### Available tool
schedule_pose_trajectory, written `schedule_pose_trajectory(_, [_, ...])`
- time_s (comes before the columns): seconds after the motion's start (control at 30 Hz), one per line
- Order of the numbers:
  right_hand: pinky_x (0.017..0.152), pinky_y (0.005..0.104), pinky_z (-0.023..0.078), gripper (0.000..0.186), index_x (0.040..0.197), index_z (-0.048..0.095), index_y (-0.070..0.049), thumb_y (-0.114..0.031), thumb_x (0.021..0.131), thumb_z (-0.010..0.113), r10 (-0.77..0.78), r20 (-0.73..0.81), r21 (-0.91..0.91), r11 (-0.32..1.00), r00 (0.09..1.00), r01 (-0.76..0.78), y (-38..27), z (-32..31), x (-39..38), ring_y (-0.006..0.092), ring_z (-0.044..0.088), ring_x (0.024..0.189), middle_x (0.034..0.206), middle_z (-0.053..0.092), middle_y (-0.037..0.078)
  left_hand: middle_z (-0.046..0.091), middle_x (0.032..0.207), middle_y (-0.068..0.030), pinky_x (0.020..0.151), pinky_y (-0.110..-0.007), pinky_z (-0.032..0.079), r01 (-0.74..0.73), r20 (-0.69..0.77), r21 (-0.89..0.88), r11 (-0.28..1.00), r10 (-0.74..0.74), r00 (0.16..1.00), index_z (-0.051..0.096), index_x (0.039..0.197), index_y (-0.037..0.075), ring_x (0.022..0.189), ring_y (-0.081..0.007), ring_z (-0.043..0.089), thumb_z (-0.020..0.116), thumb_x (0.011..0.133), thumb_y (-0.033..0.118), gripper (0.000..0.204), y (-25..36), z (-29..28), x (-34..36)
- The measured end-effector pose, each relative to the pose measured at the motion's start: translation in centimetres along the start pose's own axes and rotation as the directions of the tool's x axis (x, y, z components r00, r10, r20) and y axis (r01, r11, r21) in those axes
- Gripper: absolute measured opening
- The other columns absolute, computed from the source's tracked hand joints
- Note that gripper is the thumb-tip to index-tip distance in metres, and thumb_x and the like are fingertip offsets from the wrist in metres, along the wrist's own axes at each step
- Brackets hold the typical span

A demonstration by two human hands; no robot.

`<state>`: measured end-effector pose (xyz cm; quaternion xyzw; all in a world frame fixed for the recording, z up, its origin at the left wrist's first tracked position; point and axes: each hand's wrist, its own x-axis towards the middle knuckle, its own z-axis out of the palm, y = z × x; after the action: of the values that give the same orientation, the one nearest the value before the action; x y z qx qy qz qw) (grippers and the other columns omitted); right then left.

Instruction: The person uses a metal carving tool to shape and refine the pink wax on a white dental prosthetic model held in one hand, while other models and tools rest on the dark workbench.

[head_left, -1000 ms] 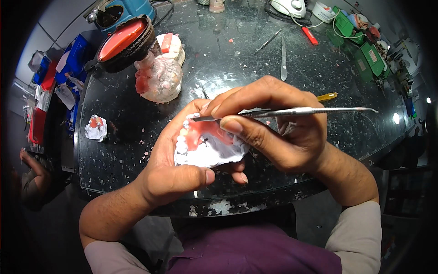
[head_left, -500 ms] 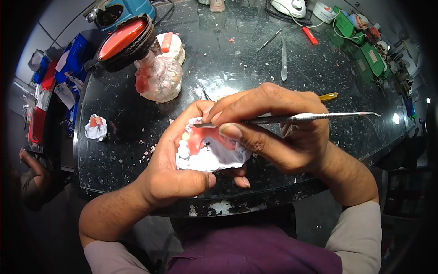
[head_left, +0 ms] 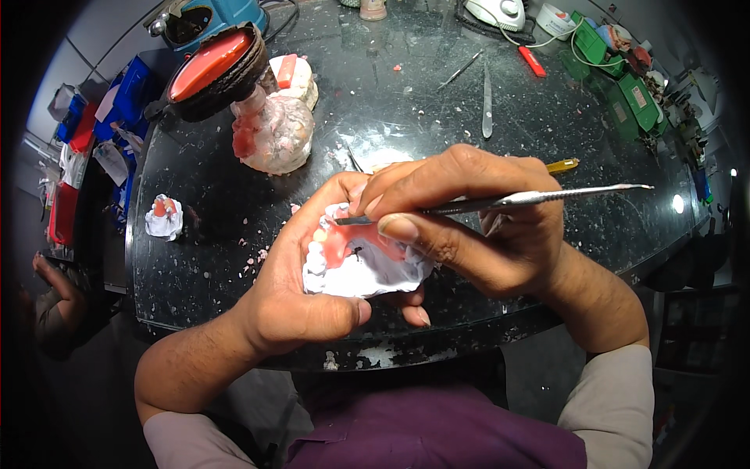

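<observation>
My left hand (head_left: 285, 293) is closed round a white plaster dental model (head_left: 351, 280), its thumb along the near edge. Pink wax (head_left: 337, 238) covers part of the model inside a row of white teeth. My right hand (head_left: 484, 223) pinches a slim metal wax carver (head_left: 539, 197) like a pen. The carver's flat blade rests against the pink wax near the front teeth, while its thin hooked end points out to the right. Fingers of my right hand hide part of the model's far right side.
A pan of red wax (head_left: 211, 66) stands on a lumpy plaster base (head_left: 273, 141) at the back left. A small plaster model (head_left: 164, 217) sits on the black table (head_left: 375, 94). A knife (head_left: 487, 102), a red-handled tool (head_left: 531, 61) and green trays (head_left: 637, 102) lie farther right.
The carver's blade has shifted slightly down and right along the wax, and its outer end has tipped up. Both hands keep their holds almost in place.
</observation>
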<state>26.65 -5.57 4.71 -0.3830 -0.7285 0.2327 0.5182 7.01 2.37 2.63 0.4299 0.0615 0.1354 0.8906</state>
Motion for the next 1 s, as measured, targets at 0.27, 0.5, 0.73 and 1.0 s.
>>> schedule_pose_trajectory(0.27, [0.088,0.0467,0.058,0.013,0.099,0.067,0.007,0.003,0.087,0.07,-0.033,-0.006,0.045,0.998,0.999,0.033,0.24,0.15,0.01,0.0308,0.072,0.092,0.091,0.071,0.018,0.053,0.118,-0.016,0.091,-0.046,0.057,-0.016,0.019,-0.008,1.0,0.016,1.0,0.03,0.13,0.001,0.1,-0.029,0.067,0.066,0.071,0.0,0.069,-0.12,-0.07,-0.04])
schedule_pose_trajectory(0.5, [0.087,0.0471,0.058,0.013,0.099,0.068,0.007,0.003,0.086,0.071,-0.067,-0.017,0.052,0.996,0.998,0.068,0.37,0.33,0.05,0.0307,0.072,0.09,0.091,0.072,0.018,0.052,0.117,-0.0148,0.091,-0.049,0.058,-0.008,0.022,-0.028,1.0,0.009,1.0,0.03,0.13,0.003,0.102,-0.0281,0.065,0.067,0.072,-0.001,0.069,-0.08,0.03,-0.01])
schedule_pose_trajectory(0.73, [0.088,0.0469,0.058,0.012,0.097,0.069,0.006,0.003,0.085,0.072,-0.058,-0.022,0.055,0.997,0.998,0.059,0.31,0.34,0.0,0.0308,0.073,0.091,0.091,0.072,0.017,0.054,0.113,-0.0154,0.091,-0.048,0.058,0.0,0.02,-0.009,1.0,0.001,1.0,0.029,0.131,0.001,0.101,-0.0278,0.065,0.067,0.072,0.001,0.07,0.22,0.29,0.01])
schedule_pose_trajectory(1.0, [0.089,0.0474,0.057,0.012,0.096,0.07,0.005,0.001,0.086,0.072,-0.071,-0.015,0.043,0.996,0.997,0.072,0.36,0.4,0.03,0.0315,0.072,0.092,0.092,0.073,0.018,0.054,0.116,-0.0159,0.091,-0.048,0.057,-0.011,0.024,-0.026,1.0,0.012,1.0,0.028,0.129,0.003,0.102,-0.0294,0.065,0.067,0.072,0.0,0.069,0.09,0.26,0.0])
